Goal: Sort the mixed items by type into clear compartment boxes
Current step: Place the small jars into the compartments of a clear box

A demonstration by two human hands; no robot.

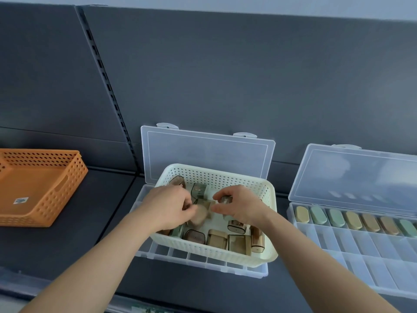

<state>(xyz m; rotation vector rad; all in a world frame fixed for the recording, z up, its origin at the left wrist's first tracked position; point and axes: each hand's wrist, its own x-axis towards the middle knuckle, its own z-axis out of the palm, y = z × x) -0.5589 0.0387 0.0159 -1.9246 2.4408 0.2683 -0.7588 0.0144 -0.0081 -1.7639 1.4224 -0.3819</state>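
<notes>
Several small rounded pieces with clear caps, brown, beige and green (216,239), are heaped in a cream perforated plastic basket (225,254). A pale beige piece (199,214) is gripped in the curled fingers of the left hand (168,206), and a small clear-topped piece (225,199) is pinched by the right hand (240,205); both hands are held inside the basket. The basket is set on an open clear plastic compartment box (203,259), whose lid (207,152) is leaned against the back panel. To the right, a second open clear compartment box (361,251) is seen, its back row filled with oblong beige, green and brown pieces (353,220). An orange perforated basket (45,195) is placed well apart on the left of the dark grey shelf (67,245).
</notes>
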